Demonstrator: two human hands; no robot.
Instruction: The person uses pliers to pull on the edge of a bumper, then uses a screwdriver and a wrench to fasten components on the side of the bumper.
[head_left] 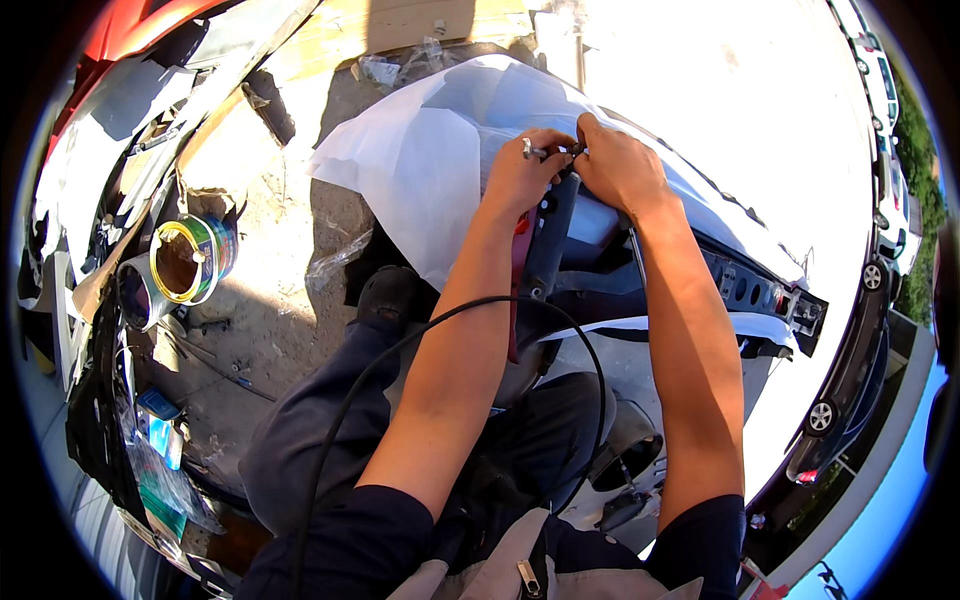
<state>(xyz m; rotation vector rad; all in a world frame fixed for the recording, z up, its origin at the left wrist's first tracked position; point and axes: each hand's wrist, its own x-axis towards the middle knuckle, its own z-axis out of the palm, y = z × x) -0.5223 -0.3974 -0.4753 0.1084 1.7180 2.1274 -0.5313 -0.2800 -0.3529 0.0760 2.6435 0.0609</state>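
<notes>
My left hand (522, 172) and my right hand (622, 168) meet at the top end of a dark bar-shaped car part (552, 235). Fingers of both are closed in a pinch around a small dark piece there, too covered to name. A silver metal bit (533, 149) shows at my left fingers; whether it is held or worn I cannot tell. Beneath and beyond the hands spreads a white sheet (440, 130). A long dark panel with round holes (740, 285) runs off to the right, and a strip of red (518, 255) shows beside the bar.
A thin black cable (510, 299) loops across my forearms. On the left, an open tin (182, 262) lies tipped among scrap panels, plastic and a blue packet (160, 440). Cardboard (400, 25) lies at the far side. Parked cars (835, 400) stand along the right.
</notes>
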